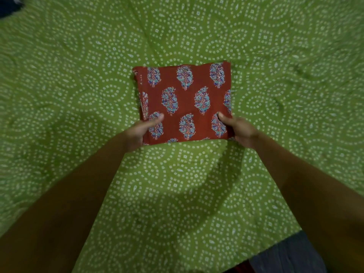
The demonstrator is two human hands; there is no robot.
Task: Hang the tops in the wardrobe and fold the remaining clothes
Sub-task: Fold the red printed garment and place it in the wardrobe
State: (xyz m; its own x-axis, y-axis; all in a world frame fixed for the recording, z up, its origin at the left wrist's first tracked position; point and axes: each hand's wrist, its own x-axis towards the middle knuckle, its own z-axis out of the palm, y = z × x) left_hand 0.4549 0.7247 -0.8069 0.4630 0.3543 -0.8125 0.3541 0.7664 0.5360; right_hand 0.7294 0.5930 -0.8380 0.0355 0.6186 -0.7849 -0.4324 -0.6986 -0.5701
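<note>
Head view is showing a folded rust-red garment [184, 101], printed with blue-green floral motifs, lying as a neat square on a green dotted bedsheet [78, 75]. Left hand [140, 131] is gripping its near left corner, thumb on top and fingers tucked underneath. Right hand [239, 131] is holding the near right corner likewise, thumb pressing the cloth, fingers hidden beneath.
</note>
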